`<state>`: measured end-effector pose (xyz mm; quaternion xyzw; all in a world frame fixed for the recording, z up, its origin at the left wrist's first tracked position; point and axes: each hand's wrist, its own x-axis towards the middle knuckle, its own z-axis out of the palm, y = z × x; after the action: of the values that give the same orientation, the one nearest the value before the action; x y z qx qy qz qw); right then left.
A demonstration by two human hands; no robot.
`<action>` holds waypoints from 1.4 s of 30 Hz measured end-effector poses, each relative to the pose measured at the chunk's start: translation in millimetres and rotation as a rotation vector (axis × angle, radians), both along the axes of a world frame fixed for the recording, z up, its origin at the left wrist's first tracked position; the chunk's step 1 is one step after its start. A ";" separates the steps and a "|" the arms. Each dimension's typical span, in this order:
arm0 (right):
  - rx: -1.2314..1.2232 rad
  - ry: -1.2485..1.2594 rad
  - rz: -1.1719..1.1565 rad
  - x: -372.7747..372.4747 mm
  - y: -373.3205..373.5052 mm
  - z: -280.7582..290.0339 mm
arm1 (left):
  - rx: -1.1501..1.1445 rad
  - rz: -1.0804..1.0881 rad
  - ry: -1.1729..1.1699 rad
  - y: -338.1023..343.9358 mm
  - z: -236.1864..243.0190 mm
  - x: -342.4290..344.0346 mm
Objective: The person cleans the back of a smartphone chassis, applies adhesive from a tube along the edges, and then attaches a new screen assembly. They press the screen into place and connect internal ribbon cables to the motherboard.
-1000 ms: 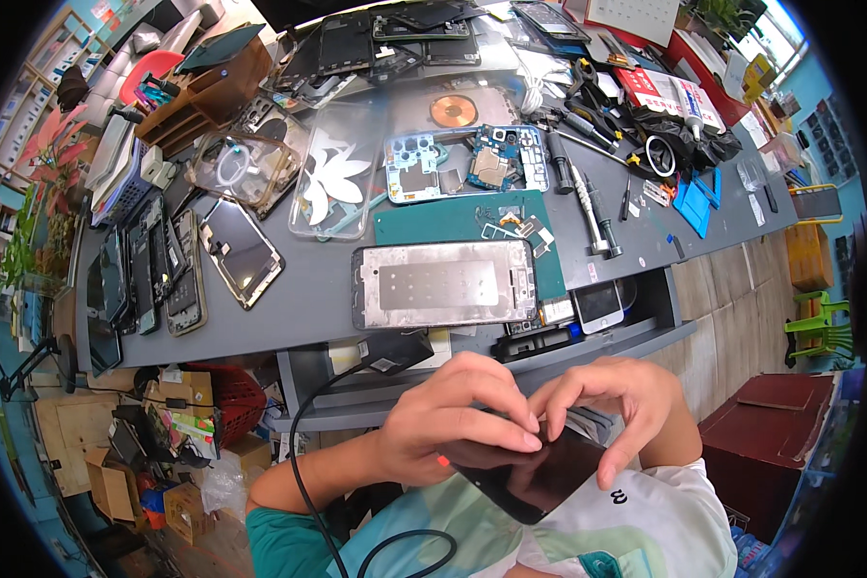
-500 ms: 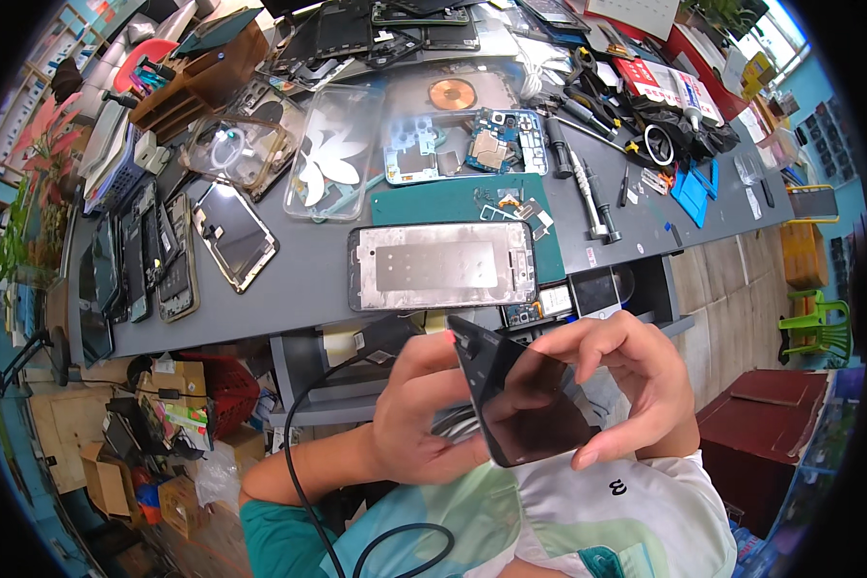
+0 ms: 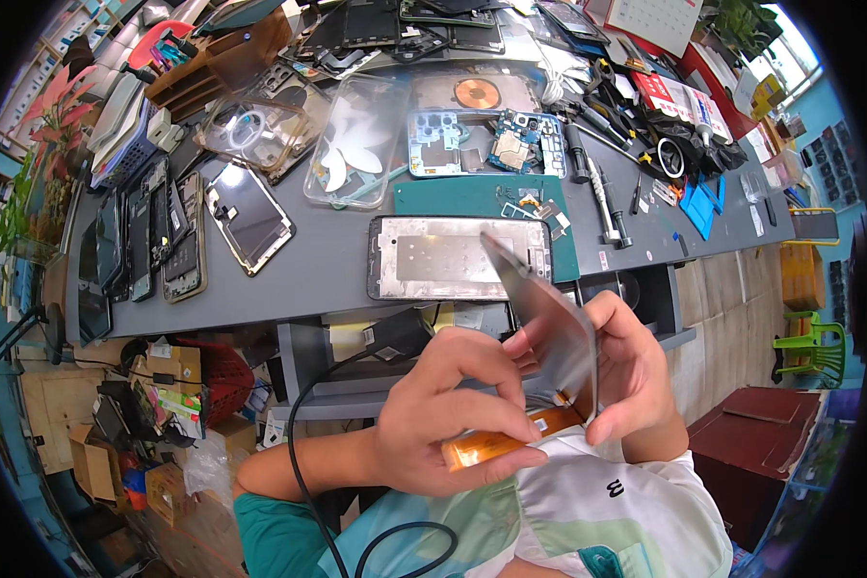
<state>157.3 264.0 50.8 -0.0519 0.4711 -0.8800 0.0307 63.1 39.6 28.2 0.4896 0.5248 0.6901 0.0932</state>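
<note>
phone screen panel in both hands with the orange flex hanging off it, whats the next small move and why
Probably lower the screen panel toward the bare metal phone frame on the desk. The right hand holds the panel on edge above the lap, the left hand pinches its orange flex, and the frame lies open and face up just ahead.

bright daylight | soft shadows | fisheye bend, black rim | mostly sharp

Orange flex cable [image 3: 496, 441] partly under left hand [image 3: 453, 409], perhaps attached.
</note>
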 end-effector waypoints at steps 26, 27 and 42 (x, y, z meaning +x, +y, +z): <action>0.107 -0.071 -0.266 -14.7 -17.2 2.5 | 0.053 0.093 0.636 13.2 -21.1 0.4; -0.055 0.000 -0.229 -13.0 -13.7 -6.2 | 0.049 0.088 0.645 13.1 -22.3 0.8; 0.267 0.327 -0.343 -7.3 22.5 -12.2 | 0.074 0.324 0.473 -5.0 -12.8 -26.5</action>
<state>150.0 286.5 38.6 -0.1081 0.5835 -0.7825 -0.1887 36.6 34.6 15.4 0.5497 0.5778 0.5813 -0.1614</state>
